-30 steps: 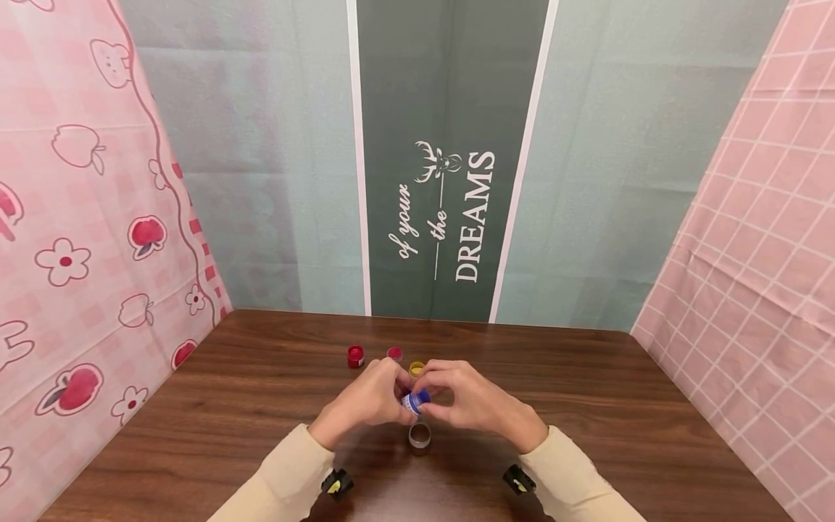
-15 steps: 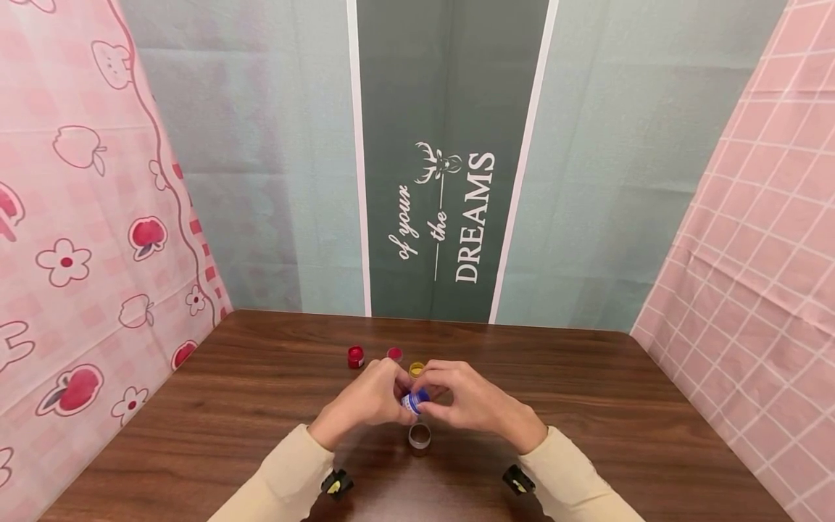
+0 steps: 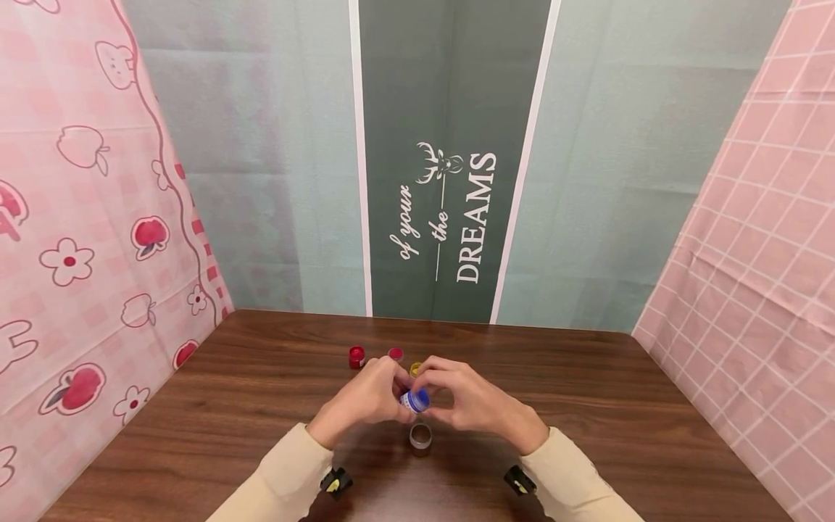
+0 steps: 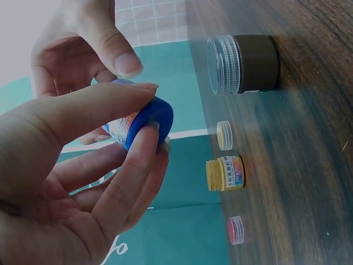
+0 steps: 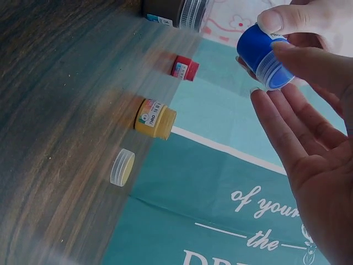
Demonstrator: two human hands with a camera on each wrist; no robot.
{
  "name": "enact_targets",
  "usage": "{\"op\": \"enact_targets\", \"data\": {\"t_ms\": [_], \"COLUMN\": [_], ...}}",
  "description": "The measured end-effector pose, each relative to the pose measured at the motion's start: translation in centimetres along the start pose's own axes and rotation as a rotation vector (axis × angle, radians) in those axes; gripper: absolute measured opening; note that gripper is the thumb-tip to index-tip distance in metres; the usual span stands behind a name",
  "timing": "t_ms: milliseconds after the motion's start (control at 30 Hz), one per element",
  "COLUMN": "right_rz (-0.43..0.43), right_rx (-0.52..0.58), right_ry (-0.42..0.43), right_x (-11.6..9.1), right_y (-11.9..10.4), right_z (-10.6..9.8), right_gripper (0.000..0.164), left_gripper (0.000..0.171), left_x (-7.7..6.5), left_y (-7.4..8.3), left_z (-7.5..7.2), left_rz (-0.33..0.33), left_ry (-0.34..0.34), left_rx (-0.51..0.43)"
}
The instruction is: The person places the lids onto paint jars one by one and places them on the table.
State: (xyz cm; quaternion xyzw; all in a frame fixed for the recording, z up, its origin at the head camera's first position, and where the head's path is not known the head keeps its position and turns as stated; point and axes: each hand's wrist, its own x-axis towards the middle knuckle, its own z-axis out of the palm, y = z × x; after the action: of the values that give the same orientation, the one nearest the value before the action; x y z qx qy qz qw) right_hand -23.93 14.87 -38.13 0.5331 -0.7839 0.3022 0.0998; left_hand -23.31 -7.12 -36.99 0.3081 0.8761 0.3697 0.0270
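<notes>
My left hand (image 3: 372, 395) grips a small blue paint jar (image 4: 121, 127) by its body, thumb on one side and fingertips on the other. The jar is tilted above the table, its clear ribbed lid (image 5: 271, 72) turned towards my right hand (image 3: 466, 399). In the right wrist view, the right thumb lies against the lid's side and a forefinger tip is at its opposite edge. Below the hands, a larger dark brown jar (image 3: 420, 440) with a clear ribbed top (image 4: 225, 65) stands upright on the table.
Beyond the hands stand an uncapped yellow paint jar (image 5: 151, 118) and a red jar (image 3: 356, 357). A yellow-stained clear lid (image 5: 122, 167) and a red-stained lid (image 3: 395, 354) lie on the wooden table (image 3: 561, 391). Printed cloths hang behind and at both sides.
My right fingers have shifted slightly around the lid, and more of the blue lid end now shows. The left hand keeps its hold on the jar; the things on the table have not moved.
</notes>
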Motion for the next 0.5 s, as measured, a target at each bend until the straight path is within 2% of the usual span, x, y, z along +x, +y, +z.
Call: {"op": "enact_targets", "data": {"t_ms": [500], "right_rz": [-0.004], "right_rx": [-0.046], "right_ry": [-0.002], "right_x": [-0.02], "right_y": [0.21], "right_z": [0.11], "right_gripper": [0.029], "left_gripper": [0.023], "left_x": [0.00], "left_y": [-0.04], "left_z": [0.14], "left_rz": [0.006], "left_ry": [-0.002], "left_rx": [-0.009]}}
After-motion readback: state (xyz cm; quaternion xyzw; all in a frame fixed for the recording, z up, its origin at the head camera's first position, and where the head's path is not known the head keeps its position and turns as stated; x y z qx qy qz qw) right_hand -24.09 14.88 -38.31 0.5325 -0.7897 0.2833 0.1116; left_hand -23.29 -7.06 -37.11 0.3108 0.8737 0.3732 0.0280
